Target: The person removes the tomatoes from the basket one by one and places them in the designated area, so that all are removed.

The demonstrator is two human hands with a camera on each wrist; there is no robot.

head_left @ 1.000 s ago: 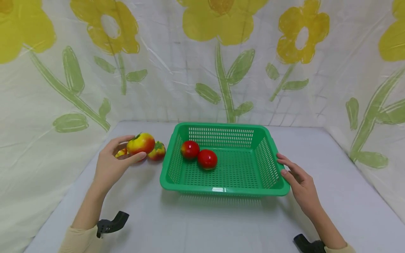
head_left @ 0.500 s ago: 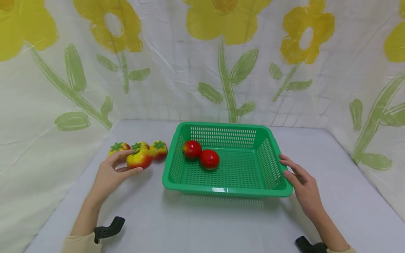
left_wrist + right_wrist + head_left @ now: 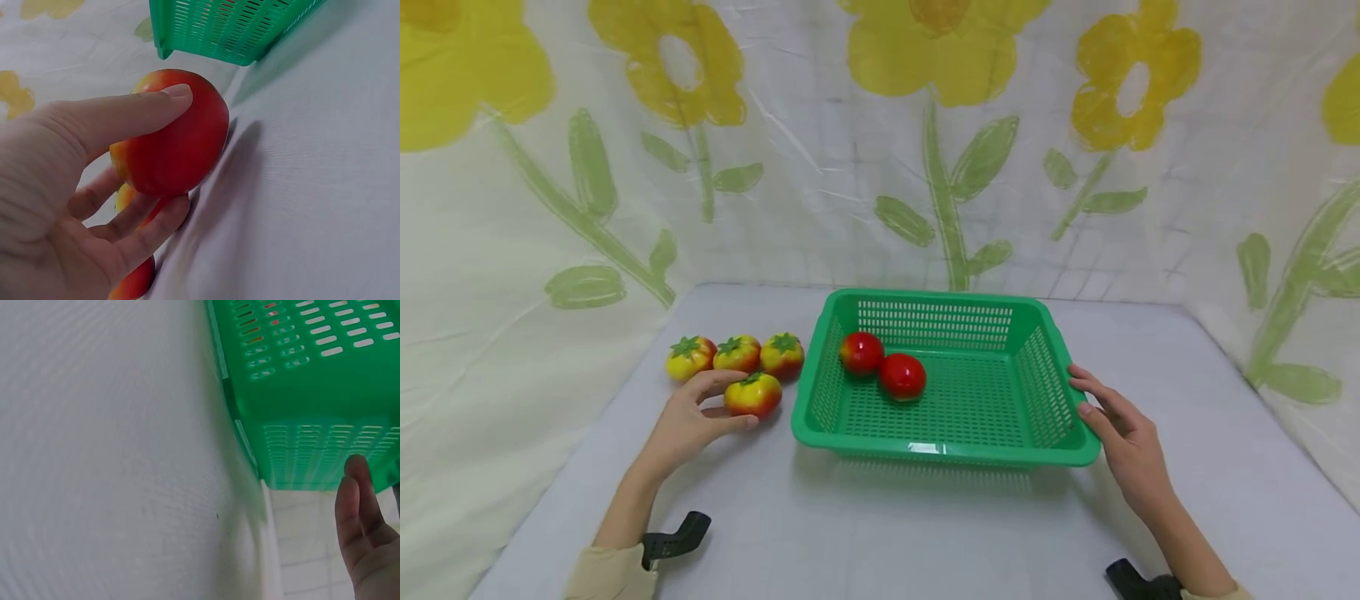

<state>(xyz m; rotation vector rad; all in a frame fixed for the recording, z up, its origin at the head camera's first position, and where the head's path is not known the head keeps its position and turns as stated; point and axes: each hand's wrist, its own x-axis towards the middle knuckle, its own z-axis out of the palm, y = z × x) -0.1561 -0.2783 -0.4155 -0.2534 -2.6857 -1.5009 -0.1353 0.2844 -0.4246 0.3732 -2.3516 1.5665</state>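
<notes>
Left hand point(image 3: 685, 421) holds a yellow-red fruit point(image 3: 752, 397); right hand point(image 3: 1127, 446) touches the green basket point(image 3: 985, 452)
The fruit is at the basket's nine o'clock, gripped from opposite sides by thumb and curved fingers, parted only as its body requires; the right fingers, loosely extended, meet the rim at three o'clock, probably for steadying it.

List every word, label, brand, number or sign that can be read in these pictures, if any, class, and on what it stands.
None can be read.
Green basket: a pale patch on its front rim shows no legible letters; label or glare, I cannot tell.
Black wrist devices: no readable marking.
</notes>
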